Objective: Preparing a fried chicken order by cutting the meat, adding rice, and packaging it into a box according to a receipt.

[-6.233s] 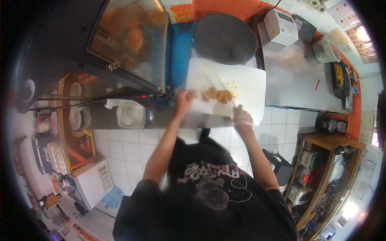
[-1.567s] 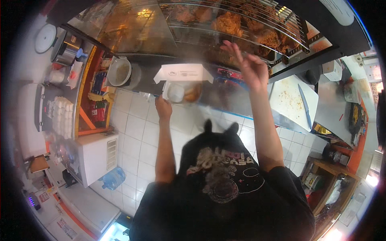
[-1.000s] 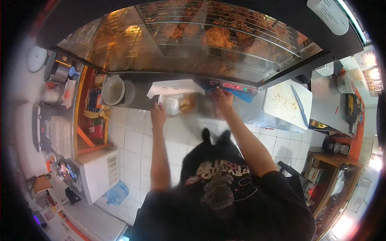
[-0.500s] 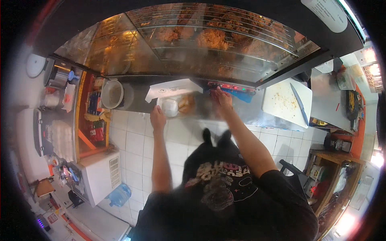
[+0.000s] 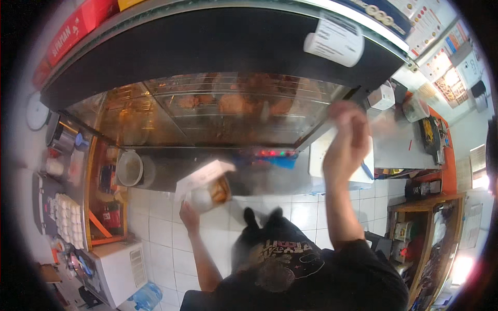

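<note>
Left hand (image 5: 190, 216) holds open box (image 5: 205, 178) over counter edge (image 5: 259, 189).

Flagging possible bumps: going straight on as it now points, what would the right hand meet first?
Probably the right end of the black cabinet panel, just beyond the right hand in the picture. Depth is unclear and the hand blurred, so it might pass in front instead.

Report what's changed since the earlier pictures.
The right hand has left the control strip, moving up and right. Since the first picture, it has let go of the knife, now on the cutting board; the left hand has taken an open food box. Fried pieces remain in the display case.
</note>
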The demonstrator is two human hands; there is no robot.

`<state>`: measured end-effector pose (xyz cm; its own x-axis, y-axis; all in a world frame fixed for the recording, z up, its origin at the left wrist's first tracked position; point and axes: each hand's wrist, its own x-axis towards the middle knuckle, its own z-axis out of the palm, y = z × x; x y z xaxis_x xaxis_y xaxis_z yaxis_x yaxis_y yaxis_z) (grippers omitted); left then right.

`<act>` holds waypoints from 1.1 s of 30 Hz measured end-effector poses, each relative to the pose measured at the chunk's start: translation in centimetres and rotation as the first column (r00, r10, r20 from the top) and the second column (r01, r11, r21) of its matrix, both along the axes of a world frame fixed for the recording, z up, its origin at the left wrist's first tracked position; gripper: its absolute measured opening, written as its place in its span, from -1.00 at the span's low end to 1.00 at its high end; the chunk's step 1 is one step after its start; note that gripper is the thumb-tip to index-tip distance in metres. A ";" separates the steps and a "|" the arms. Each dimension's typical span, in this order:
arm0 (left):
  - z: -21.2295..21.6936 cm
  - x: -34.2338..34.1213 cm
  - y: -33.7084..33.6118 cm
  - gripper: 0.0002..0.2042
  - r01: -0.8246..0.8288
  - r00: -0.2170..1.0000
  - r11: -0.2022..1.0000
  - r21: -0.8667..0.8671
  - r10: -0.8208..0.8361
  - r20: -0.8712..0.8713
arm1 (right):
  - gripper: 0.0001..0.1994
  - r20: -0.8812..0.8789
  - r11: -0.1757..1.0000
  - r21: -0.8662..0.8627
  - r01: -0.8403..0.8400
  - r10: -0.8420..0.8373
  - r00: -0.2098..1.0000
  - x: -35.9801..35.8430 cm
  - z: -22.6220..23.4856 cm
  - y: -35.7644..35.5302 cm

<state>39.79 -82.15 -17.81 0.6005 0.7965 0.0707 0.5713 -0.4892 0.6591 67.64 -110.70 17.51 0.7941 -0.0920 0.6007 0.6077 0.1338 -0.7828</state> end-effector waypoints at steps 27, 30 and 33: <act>6.9 27.8 -54.9 -0.57 0.828 0.554 0.542 -0.146 -0.831 0.055 | -0.37 -0.381 0.816 -0.441 0.373 -0.547 0.746 -12.4 -9.5 -71.0; 9.3 32.1 -64.7 -0.62 0.873 0.472 0.441 -0.206 -0.872 0.132 | -0.33 -0.473 0.810 -0.419 0.410 -0.580 0.663 -11.6 -8.5 -75.6; 10.8 35.4 -72.4 -0.64 0.910 0.397 0.354 -0.215 -0.893 0.210 | -0.32 -0.519 0.817 -0.385 0.430 -0.577 0.631 -9.3 -10.2 -79.0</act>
<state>75.23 -154.58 -7.02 0.9718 -0.2347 0.0227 -0.1410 -0.5010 0.8539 58.33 -189.66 7.34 0.8495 -0.5213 0.0813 -0.0652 -0.2567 -0.9643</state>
